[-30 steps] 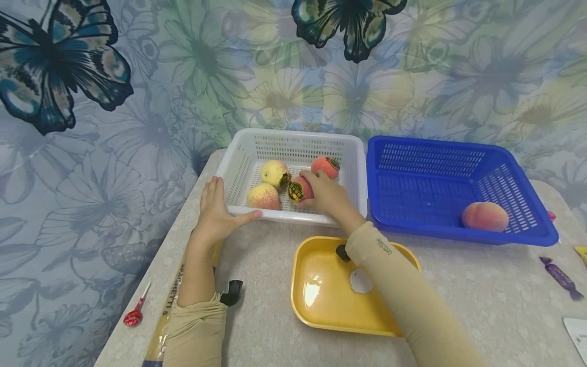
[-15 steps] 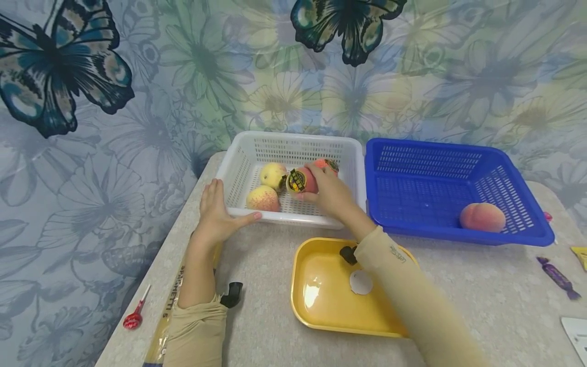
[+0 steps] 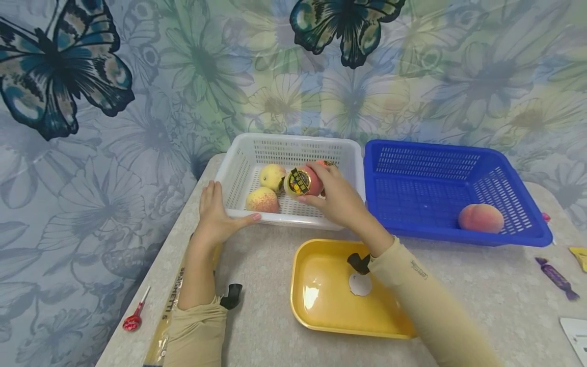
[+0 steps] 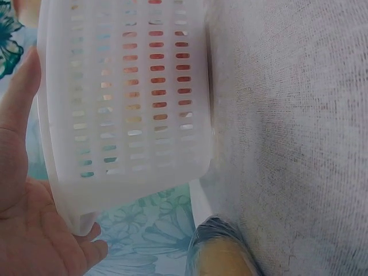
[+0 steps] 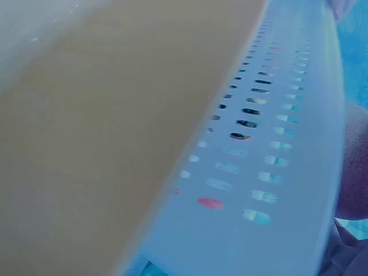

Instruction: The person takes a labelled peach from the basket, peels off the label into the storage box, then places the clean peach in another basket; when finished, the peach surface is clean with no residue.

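A white perforated basket (image 3: 238, 168) stands at the table's back left with two pale peaches (image 3: 262, 200) in it and another red one partly hidden behind my right hand. My right hand (image 3: 332, 196) grips a red peach with a round sticker (image 3: 300, 181), lifted just above the basket floor. My left hand (image 3: 215, 211) rests flat against the basket's front left corner, thumb along the front rim; in the left wrist view the palm (image 4: 26, 230) lies beside the basket wall (image 4: 126, 103). The right wrist view shows the basket wall (image 5: 276, 149) and the yellow tray (image 5: 103, 115), blurred.
A blue basket (image 3: 527, 237) to the right holds one peach (image 3: 481, 218). A yellow tray (image 3: 321, 311) with a white sticker lies in front. A spaghetti packet (image 3: 167, 316), red lollipop (image 3: 133, 321) and purple candy (image 3: 557, 278) lie near the table edges.
My right hand has lifted the stickered red peach up from the basket floor and drawn it slightly toward me. The left hand has stayed on the basket corner.
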